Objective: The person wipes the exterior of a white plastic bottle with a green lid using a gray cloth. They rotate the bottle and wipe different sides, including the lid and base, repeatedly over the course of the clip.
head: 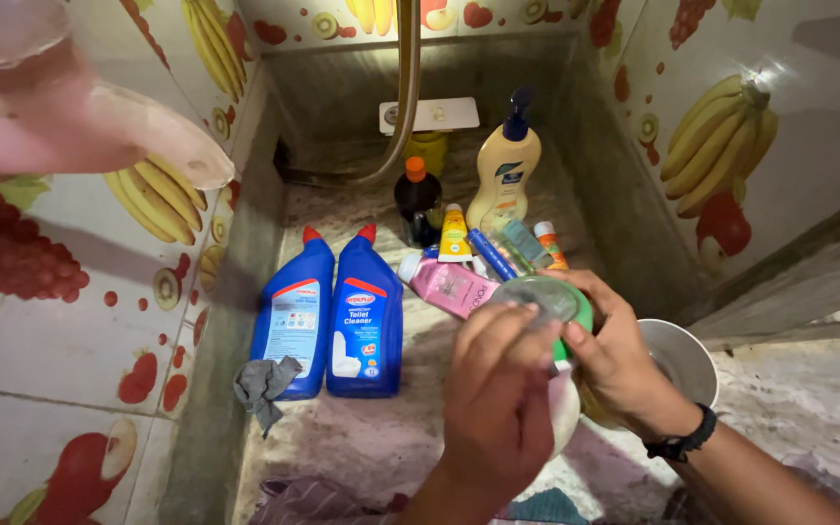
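Head view: left hand (498,399) and right hand (619,360) are both gripping a round green-rimmed jar (548,303) with clear lid, beside glossy blue plastic bottles (332,311) on the speckled stone floor (362,437).

Two blue bottles (331,311) with red caps, upright side by side near the left wall, white-and-red labels facing out. Pink bottle (447,284) lying flat, pale label, just right of them. Cream pump bottle (504,167), dark blue pump and label patch, upright at the back. Dark bottle (418,199), orange cap, left of it. Yellow tube (454,235) and blue tube (491,255) between these.
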